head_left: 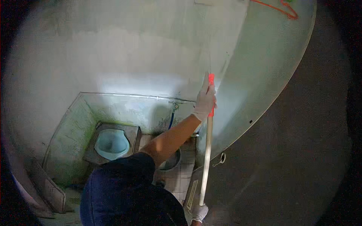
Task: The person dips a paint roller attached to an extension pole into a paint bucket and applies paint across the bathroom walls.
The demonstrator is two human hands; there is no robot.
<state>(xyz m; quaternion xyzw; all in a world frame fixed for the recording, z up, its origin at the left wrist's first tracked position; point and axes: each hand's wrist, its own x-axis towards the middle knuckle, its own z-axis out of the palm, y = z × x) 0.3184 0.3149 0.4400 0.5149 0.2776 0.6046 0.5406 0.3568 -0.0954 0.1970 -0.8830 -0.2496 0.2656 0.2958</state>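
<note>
I grip the long pale pole with an orange grip, stiff and light, with both gloved hands: left hand closed high up, right hand closed at its near end.

the squat toilet lies left of the upright pole, with the bucket between them, the wall behind.

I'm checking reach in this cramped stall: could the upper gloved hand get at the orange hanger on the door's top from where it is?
Probably not: the left hand grips the pole well below the orange hanger.
</note>
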